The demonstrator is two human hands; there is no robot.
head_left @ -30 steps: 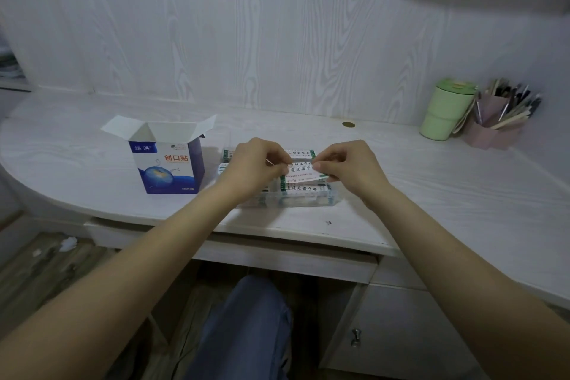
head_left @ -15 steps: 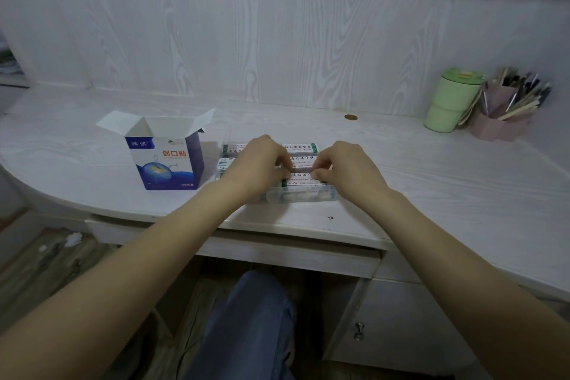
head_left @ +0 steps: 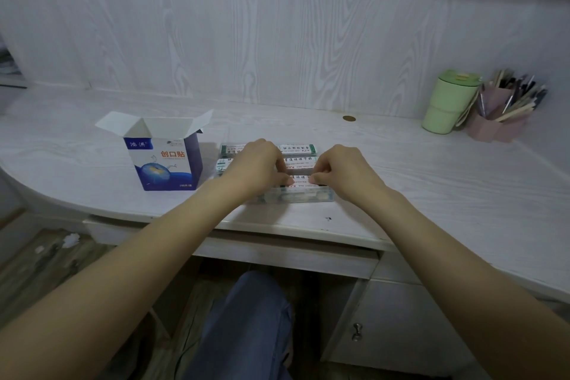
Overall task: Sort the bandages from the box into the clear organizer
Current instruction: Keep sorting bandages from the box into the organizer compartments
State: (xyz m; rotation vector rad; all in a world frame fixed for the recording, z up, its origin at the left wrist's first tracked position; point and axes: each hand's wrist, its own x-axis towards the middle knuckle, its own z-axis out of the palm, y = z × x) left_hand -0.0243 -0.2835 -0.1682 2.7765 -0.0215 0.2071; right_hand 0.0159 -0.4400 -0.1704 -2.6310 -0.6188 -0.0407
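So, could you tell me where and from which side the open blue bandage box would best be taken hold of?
Probably by its two narrow side walls, below the flaps, coming from above or the front. The bandage box stands upright on the desk with its top flaps splayed open, so the rim is flimsy and the body firmer. Its right side sits close to the clear organizer, where the left hand and right hand are working.

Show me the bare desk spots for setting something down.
Bare patches: left of the open blue-and-white cardboard box; between the clear plastic organizer and the green lidded cup. Crowded: the middle, where both hands work, and the pink pen holder corner.
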